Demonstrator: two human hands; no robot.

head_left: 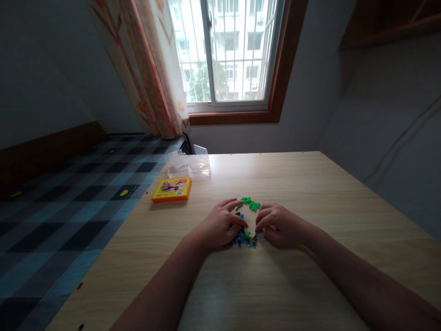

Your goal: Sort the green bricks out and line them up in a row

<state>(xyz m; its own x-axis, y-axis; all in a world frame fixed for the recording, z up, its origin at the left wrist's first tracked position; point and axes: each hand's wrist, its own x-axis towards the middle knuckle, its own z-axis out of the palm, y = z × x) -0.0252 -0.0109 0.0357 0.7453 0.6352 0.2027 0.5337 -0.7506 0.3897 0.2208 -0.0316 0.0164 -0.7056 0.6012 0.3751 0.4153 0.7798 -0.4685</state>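
Below centre: left hand point(219, 226) and right hand point(279, 225), both half-curled, flank small green pieces point(254, 206); any grip cannot be discerned.

Lettered on the yellow box point(172, 190) and on its red corner patch point(182, 181), but too small and blurred to read.

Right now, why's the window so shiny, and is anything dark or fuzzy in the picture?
In the head view, bright daylight washes the window nearly white, while the checked bedding looks dim; in the head view, soft shadow darkens the table below the right hand; also in the head view, the small mixed pieces look too tiny and smudgy to make out.
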